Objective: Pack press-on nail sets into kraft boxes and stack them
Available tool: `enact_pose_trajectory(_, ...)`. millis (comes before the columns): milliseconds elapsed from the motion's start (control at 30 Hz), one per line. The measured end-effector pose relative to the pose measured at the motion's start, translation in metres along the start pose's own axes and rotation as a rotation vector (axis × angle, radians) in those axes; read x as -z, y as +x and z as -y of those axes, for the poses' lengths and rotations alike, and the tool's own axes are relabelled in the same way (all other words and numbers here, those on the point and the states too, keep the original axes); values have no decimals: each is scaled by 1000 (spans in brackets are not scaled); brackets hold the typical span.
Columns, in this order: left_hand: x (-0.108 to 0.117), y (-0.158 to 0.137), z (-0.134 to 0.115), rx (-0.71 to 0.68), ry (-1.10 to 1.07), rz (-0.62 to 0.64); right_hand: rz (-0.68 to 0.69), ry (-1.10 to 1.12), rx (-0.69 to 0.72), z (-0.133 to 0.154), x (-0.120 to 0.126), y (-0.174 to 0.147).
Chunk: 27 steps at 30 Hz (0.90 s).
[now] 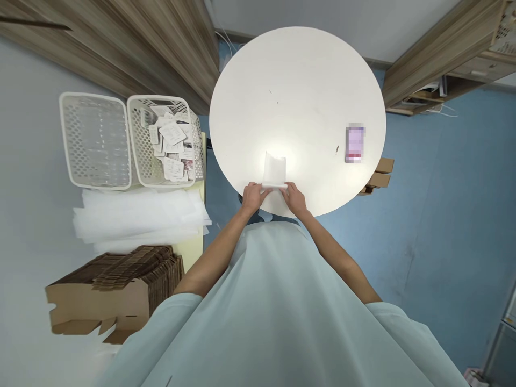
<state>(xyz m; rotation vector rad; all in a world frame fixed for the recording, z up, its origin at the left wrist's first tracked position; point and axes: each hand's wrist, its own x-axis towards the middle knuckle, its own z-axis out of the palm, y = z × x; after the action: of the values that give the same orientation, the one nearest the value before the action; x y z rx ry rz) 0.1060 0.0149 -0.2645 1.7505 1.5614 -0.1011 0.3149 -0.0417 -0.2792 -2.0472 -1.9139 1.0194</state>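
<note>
At the near edge of a round white table (298, 80), both hands grip a translucent white packing sheet (275, 169). Its near end is rolled or folded into a narrow band, and the rest lies away from me toward the table's middle. My left hand (253, 196) is closed on the left end of that band, thumb and fingers pinching it. Opposite, my right hand (295, 199) pinches the right end the same way. Whether anything lies inside the rolled part I cannot tell.
On the table's right lies a blurred phone-like object (355, 144). To the left are a white basket (135, 145) of small labelled packets, another basket (64, 140) with clear items, a stack of white sheets (141, 215) and flattened cardboard boxes (100, 301). Cardboard pieces (381, 173) show beyond the right edge.
</note>
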Motion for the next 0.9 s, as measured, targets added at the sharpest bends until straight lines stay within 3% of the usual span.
enact_pose_trajectory(267,-6,22,-13,253,-15,-20,-43,112,-228,12,1,35)
enact_pose_trajectory(333,-5,23,-18,248,1,-66,-60,63,-204,16,4,40)
enact_pose_trajectory(433,0,25,-27,49,82,-119,-74,-28,4,18,9,46)
enact_pose_trajectory(567,9,29,-31,-246,160,27,68,-90,210,14,11,49)
enact_pose_trajectory(700,13,18,-21,-305,217,73,117,-138,258,10,6,35)
enact_pose_trajectory(900,-1,-25,-2,-361,264,167,124,-186,286,10,-15,-17)
